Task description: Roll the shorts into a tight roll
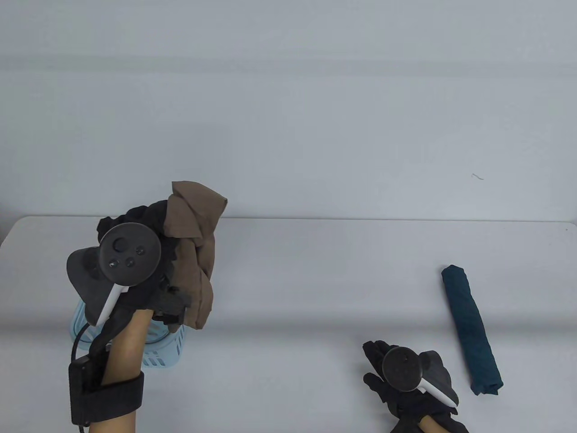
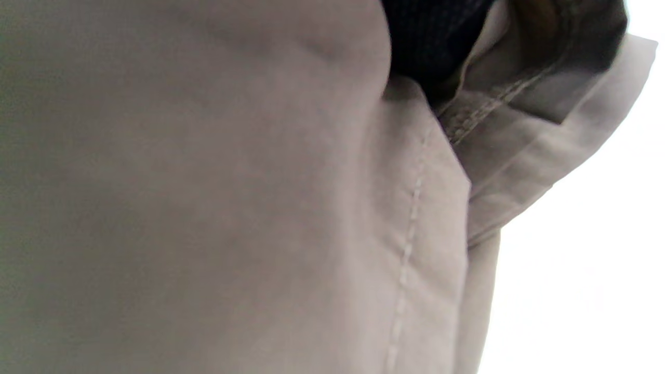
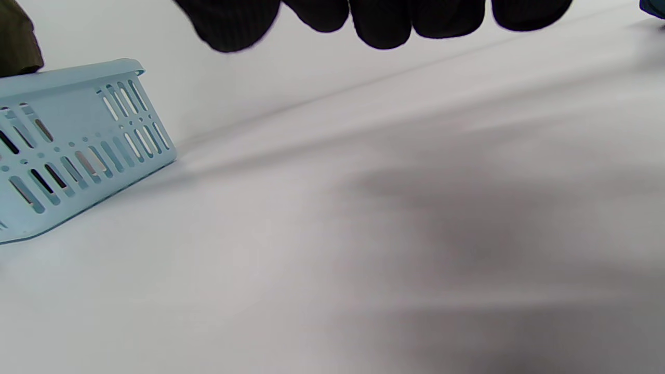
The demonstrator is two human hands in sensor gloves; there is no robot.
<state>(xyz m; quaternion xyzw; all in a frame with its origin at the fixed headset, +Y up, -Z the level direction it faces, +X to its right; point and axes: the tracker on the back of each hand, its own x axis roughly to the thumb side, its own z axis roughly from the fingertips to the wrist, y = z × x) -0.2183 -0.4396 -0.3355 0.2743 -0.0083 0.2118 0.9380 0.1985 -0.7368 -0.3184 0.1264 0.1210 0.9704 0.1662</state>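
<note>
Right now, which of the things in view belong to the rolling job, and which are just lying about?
Part of the job:
- brown shorts, bunched and lifted above the basket
- left hand, gripping the shorts
- right hand, empty, low over the table

Just lying about:
- teal roll, already rolled, beside the right hand
- light blue basket, under the left hand

Left hand point(image 1: 148, 252) raised, fingers clenched; right hand point(image 1: 405, 379) low, fingers loosely spread.

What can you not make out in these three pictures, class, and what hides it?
- Left hand fingers' grip on the brown shorts: table view, hidden by tracker and cloth.
- Light blue basket contents: table view, covered by the arm; right wrist view, cut off at left edge.
- Left wrist view: filled with cloth.
</note>
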